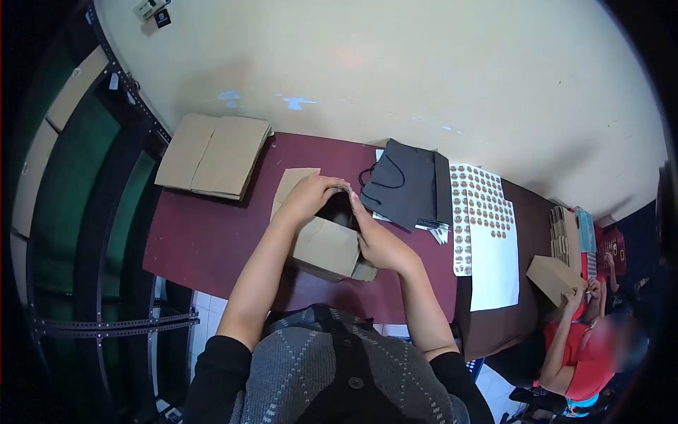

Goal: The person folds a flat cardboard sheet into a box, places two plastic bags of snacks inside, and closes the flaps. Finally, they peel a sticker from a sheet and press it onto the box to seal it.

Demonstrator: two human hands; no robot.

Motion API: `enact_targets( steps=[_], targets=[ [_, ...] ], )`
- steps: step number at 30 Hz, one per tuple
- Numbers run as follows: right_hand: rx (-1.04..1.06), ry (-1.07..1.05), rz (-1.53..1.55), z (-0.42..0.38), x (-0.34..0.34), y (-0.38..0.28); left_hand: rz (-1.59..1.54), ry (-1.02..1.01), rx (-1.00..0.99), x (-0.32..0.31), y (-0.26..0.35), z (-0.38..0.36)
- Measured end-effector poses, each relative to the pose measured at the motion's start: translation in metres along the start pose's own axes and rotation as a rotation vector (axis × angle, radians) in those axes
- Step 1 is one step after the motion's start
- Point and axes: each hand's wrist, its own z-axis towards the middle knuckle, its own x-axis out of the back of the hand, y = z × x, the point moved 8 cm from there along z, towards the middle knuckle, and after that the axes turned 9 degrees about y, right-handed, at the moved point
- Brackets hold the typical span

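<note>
In front of me on the maroon table is a small brown cardboard box (pixel 326 246), partly folded, with a dark opening at its far side. One flap stands out at its far left and a small one at its near right corner. My left hand (pixel 311 196) reaches over the left side, its fingers closed on the far edge of the cardboard. My right hand (pixel 380 242) grips the right wall, with fingers pointing up to the same far edge. Both sets of fingertips almost meet there, and part of the right fingers is hidden.
Flat cardboard pieces (pixel 212 157) are stacked at the back left of the table (pixel 205 240). To the right lie a black paper bag (pixel 409 185) and sheets of round stickers (pixel 484 205). A co-worker in red (pixel 590 353) handles cardboard at far right. Metal shelving (pixel 106 325) stands left.
</note>
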Motion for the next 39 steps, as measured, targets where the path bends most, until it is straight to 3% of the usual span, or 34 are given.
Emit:
enact_targets(
  steps=[19,25,29,32,35,37,39],
  targets=[
    [-0.027,0.039,-0.036,0.000,0.000,0.000,0.148,-0.031,-0.025,-0.010,-0.016,0.012],
    [-0.051,0.040,-0.064,0.001,-0.008,0.008,0.051,-0.002,-0.066,-0.003,-0.006,0.011],
    [-0.015,0.046,-0.079,0.004,-0.014,0.004,-0.030,-0.150,-0.032,0.003,-0.013,0.006],
    [0.009,0.012,-0.018,0.010,-0.020,-0.011,-0.238,0.023,0.060,0.047,0.001,-0.004],
    [0.050,-0.024,-0.076,0.018,-0.040,-0.009,-0.115,-0.015,0.028,0.043,-0.016,-0.020],
    [0.008,-0.030,-0.143,0.023,-0.048,-0.010,-0.151,-0.071,0.127,0.035,-0.021,-0.033],
    [-0.080,-0.109,-0.197,0.025,-0.055,-0.014,-0.222,0.014,0.115,0.039,-0.017,-0.039]
  ],
)
